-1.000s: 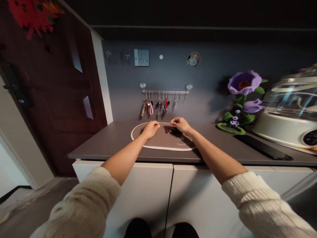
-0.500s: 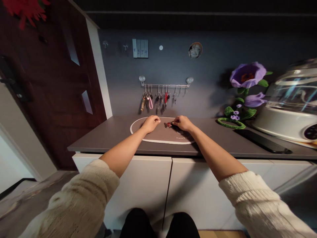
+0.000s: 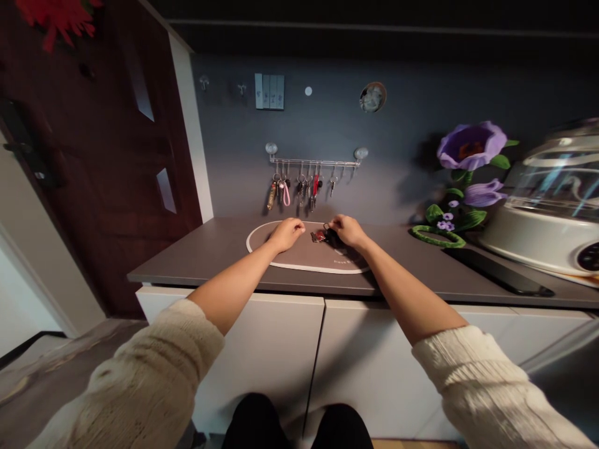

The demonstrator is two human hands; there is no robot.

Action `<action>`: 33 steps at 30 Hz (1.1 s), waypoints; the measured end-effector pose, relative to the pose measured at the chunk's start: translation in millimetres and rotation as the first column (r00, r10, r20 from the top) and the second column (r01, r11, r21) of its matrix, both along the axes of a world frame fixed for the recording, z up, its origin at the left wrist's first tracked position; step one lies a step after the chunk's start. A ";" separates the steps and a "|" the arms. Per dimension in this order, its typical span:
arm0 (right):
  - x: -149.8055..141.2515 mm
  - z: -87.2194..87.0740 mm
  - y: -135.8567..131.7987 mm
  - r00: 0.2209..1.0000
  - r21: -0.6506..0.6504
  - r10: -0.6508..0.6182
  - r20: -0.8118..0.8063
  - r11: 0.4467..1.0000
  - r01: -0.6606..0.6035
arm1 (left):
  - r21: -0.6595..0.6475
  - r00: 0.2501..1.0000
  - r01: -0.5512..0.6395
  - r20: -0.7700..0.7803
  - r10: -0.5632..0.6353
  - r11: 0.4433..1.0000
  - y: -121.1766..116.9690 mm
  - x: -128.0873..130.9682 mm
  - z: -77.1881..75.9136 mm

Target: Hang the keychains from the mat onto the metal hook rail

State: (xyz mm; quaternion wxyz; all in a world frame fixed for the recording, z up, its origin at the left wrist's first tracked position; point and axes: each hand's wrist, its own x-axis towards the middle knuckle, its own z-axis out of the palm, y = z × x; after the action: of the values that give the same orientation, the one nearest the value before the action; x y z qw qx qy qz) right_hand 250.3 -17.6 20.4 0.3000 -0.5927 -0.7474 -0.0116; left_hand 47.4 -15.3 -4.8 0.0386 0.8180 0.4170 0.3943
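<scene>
Over the right part of an oval brown mat [image 3: 299, 259] with a white rim, my right hand [image 3: 349, 232] pinches the ring of a small key bunch. The bunch [image 3: 319, 236] has a red piece and rests on the mat, with dark parts of it near my fingers. My left hand [image 3: 286, 236] is at the mat's left side, fingers curled together and apart from the keys; nothing shows in them. Behind, a clear hook rail [image 3: 313, 163] on the wall carries several key sets, among them a pink strap [image 3: 286, 193] and a red strap [image 3: 315, 185].
On the counter [image 3: 187, 255] to the right are a purple flower ornament [image 3: 472, 149], a black phone-like slab [image 3: 498, 272] and a white appliance [image 3: 538, 231] with a clear cover. White cabinet doors [image 3: 262, 355] are below. A dark red door [image 3: 140, 237] stands left.
My right hand has lifted slightly, and the ring of the key bunch now shows upright at its fingertips. My left hand has hardly moved.
</scene>
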 end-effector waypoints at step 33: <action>5.6 -0.9 9.4 0.634 0.215 0.264 -0.727 0.964 -0.155 | 0.165 0.994 -0.066 0.097 0.051 0.984 -4.9 71.1 18.6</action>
State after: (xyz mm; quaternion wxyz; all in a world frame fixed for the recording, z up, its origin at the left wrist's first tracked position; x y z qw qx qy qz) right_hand 256.0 -8.2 19.5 0.6187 -0.4323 -0.6182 0.2193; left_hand 118.5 -20.2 13.8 -0.0229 0.7866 0.4039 0.4665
